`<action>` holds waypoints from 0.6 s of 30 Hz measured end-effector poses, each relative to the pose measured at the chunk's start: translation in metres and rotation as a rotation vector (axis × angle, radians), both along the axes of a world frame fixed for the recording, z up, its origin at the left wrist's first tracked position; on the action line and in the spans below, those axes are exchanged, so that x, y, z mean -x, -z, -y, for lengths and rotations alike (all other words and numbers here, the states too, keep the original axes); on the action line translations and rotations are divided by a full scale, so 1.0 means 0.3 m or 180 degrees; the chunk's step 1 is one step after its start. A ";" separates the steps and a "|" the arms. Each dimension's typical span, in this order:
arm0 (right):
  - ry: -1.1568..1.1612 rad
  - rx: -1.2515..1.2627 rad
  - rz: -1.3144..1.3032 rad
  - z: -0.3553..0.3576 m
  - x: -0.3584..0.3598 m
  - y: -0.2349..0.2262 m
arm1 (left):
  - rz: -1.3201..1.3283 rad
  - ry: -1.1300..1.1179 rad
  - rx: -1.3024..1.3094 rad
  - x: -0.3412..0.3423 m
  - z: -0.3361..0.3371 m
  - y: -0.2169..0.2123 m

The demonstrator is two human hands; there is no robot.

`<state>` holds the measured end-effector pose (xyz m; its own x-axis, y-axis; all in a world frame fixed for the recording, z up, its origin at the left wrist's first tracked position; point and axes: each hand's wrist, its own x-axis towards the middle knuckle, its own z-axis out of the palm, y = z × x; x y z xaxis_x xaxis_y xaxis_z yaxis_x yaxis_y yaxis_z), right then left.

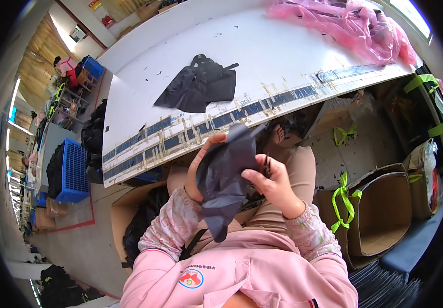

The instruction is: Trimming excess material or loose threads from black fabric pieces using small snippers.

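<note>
A black fabric piece (224, 177) hangs over my lap, in front of the table's near edge. My left hand (199, 167) is closed on its left side, partly covered by the cloth. At the right edge of the cloth, my right hand (275, 184) is closed, with the thumb pressed against the fabric. Something small and dark shows between that hand's fingers; its kind cannot be made out. On the white table (283, 56) lies another black fabric piece (198, 84) with a loop and a short strap.
Pink plastic sheeting (355, 25) lies at the table's far right. Taped strips run along the near edge. Cardboard boxes (383, 210) with green ties stand at my right; another box (121, 213) holds dark material at my left. A blue crate (72, 172) and a distant person (68, 69) are further left.
</note>
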<state>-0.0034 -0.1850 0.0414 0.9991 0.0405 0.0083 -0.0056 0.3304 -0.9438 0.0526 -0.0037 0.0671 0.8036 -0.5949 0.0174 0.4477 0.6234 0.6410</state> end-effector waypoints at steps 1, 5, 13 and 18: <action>0.0194 -0.0085 0.0033 0.013 0.005 0.005 | -0.0005 0.0008 -0.0003 0.003 0.003 -0.003; 0.0487 0.0475 0.0164 0.087 0.008 0.047 | -0.0541 -0.0161 -0.0855 0.042 -0.009 0.057; 0.0772 0.1943 0.1014 0.122 0.017 0.004 | 0.0490 0.0125 -0.1762 0.032 -0.002 0.112; 0.1187 0.1899 0.0991 0.177 0.021 -0.025 | 0.0593 -0.0449 -0.1325 -0.017 0.037 0.039</action>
<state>-0.0097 -0.2382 0.0489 0.9028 -0.2127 0.3738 0.3013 -0.3073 -0.9027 0.0577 -0.0148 0.0554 0.8829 -0.4671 -0.0479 0.2309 0.3431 0.9105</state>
